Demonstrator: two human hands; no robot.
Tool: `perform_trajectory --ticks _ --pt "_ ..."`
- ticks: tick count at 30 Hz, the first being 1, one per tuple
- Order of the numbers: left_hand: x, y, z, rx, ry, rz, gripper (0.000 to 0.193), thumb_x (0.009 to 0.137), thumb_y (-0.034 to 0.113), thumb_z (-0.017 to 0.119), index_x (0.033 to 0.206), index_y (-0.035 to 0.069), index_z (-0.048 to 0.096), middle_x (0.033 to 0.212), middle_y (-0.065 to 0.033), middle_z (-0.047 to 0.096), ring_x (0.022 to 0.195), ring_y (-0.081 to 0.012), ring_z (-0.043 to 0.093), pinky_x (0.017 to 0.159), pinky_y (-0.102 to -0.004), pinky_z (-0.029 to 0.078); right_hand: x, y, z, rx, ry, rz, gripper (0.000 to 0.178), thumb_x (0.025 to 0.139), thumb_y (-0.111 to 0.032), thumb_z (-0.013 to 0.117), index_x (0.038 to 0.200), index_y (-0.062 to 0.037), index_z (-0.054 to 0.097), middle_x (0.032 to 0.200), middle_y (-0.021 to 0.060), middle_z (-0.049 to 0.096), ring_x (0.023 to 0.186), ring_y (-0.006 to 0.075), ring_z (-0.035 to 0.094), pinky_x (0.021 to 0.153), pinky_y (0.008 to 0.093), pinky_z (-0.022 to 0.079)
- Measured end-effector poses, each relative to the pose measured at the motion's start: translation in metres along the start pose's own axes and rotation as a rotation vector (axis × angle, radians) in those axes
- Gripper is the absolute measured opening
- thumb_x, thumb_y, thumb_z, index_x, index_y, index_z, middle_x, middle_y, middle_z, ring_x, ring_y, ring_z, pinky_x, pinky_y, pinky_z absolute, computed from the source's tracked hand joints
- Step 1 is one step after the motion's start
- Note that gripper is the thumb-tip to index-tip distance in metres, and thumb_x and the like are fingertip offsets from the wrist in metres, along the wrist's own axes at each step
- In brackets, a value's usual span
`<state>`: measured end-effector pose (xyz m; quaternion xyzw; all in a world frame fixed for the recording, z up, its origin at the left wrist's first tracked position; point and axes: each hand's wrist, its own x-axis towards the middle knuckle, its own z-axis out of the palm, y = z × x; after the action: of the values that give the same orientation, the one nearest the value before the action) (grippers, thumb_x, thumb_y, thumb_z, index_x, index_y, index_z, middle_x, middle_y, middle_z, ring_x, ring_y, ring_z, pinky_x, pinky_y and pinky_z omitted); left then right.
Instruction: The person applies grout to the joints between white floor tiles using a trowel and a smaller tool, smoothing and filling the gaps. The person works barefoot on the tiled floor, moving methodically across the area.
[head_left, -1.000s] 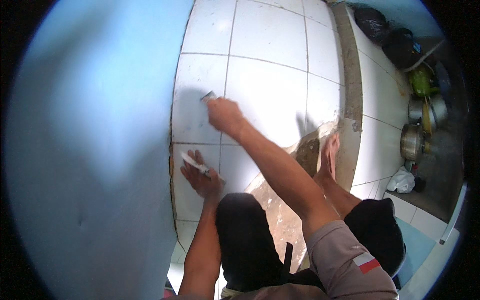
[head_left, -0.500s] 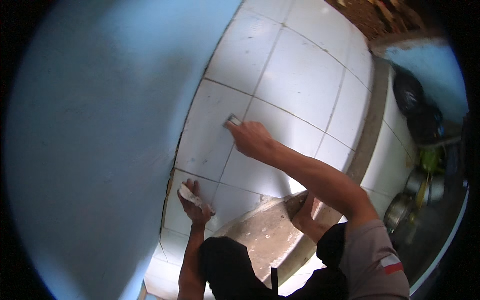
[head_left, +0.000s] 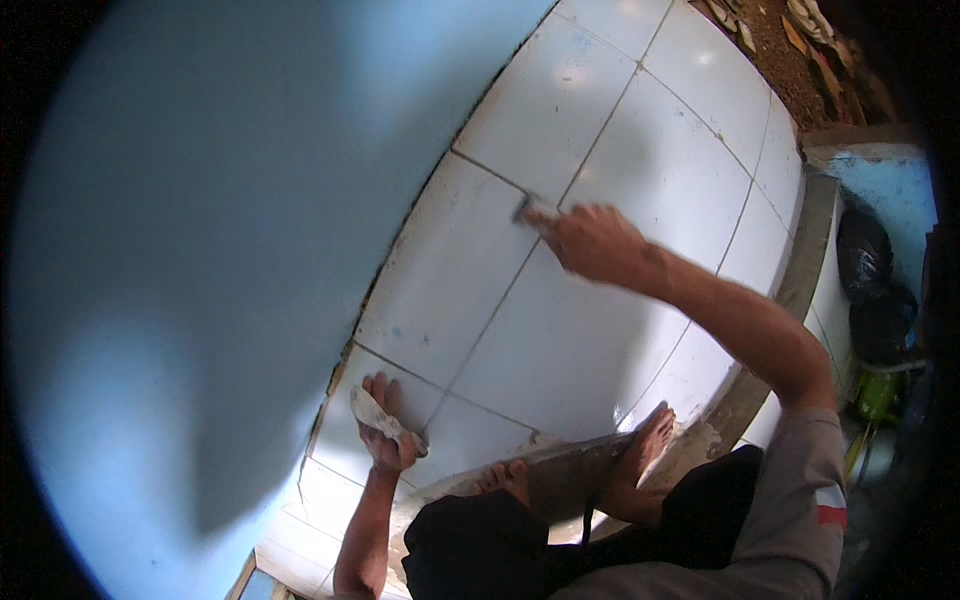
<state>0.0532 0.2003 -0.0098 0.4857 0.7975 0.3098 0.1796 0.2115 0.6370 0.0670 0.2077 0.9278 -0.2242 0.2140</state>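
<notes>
My right hand point(head_left: 597, 243) is closed round a small flat scraper point(head_left: 524, 208), whose blade rests on the white floor tiles point(head_left: 445, 260) at a joint near a far tile corner. The hand covers most of the tool's handle. Nearer to me and to the left, my left hand point(head_left: 390, 448) leans on a tile with its fingers stretched forward. Held in it is a crumpled, soft-looking whitish lump point(head_left: 370, 412), perhaps a cloth or a small bag; its exact kind is unclear. Grey joint lines run between the tiles.
A light blue wall point(head_left: 200, 250) rises on the left, with a dark gap along its foot. My bare feet point(head_left: 650, 440) are by a rough concrete strip. A raised ledge point(head_left: 800, 260) runs on the right, with black plastic bags point(head_left: 865, 250) and a green thing point(head_left: 878, 395) beyond.
My right hand has moved the scraper farther away along the tiles, to the far joint. My left hand stays on the near tile with the whitish lump. The view has shifted.
</notes>
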Motion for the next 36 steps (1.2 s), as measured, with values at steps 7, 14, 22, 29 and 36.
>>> perform_trajectory --ticks 7,14,22,29,36 --pt "0.002 -0.003 -0.011 0.073 0.018 0.031 0.067 0.096 0.039 0.040 0.143 -0.005 0.057 0.157 -0.0210 0.049 0.151 -0.0413 0.036 0.125 -0.0566 0.020 -0.007 -0.008 0.005 -0.112 -0.052 0.001 0.040 0.107 -0.022 0.052 0.147 -0.0217 0.057 0.094 0.0160 0.075 0.082 0.0296 0.074 0.074 0.0439 0.062" --pt "-0.009 -0.021 0.004 -0.017 -0.004 -0.076 0.072 0.102 0.051 0.037 0.147 -0.002 0.054 0.158 -0.0181 0.048 0.152 -0.0398 0.033 0.124 -0.0563 0.018 0.061 -0.009 0.008 -0.235 0.239 -0.082 0.037 0.102 -0.024 0.059 0.138 -0.0304 0.063 0.093 0.0077 0.074 0.084 0.0284 0.073 0.073 0.0427 0.059" --pt "0.002 0.002 0.004 0.124 -0.028 0.079 0.072 0.105 0.049 0.027 0.149 -0.003 0.051 0.159 -0.0197 0.046 0.151 -0.0426 0.034 0.124 -0.0610 0.017 0.064 -0.011 0.013 -0.252 0.317 0.034 0.016 0.100 -0.023 0.058 0.105 -0.0158 0.071 0.107 0.0153 0.070 0.088 0.0312 0.074 0.074 0.0440 0.061" --pt "-0.001 -0.003 -0.008 0.158 -0.026 0.093 0.073 0.105 0.051 0.026 0.149 -0.003 0.051 0.158 -0.0214 0.046 0.150 -0.0452 0.034 0.123 -0.0616 0.020 0.060 -0.032 -0.001 -0.173 0.233 -0.028 0.020 0.093 -0.018 0.061 0.102 -0.0113 0.077 0.100 0.0136 0.077 0.094 0.0334 0.075 0.075 0.0460 0.062" --pt "0.001 -0.001 -0.008 0.134 -0.033 0.111 0.075 0.106 0.053 0.026 0.149 -0.002 0.051 0.158 -0.0207 0.047 0.150 -0.0447 0.034 0.123 -0.0612 0.020 0.088 -0.059 -0.024 -0.160 0.218 0.029 0.013 0.092 -0.011 0.064 0.089 -0.0062 0.075 0.089 0.0119 0.077 0.085 0.0311 0.076 0.069 0.0433 0.062"
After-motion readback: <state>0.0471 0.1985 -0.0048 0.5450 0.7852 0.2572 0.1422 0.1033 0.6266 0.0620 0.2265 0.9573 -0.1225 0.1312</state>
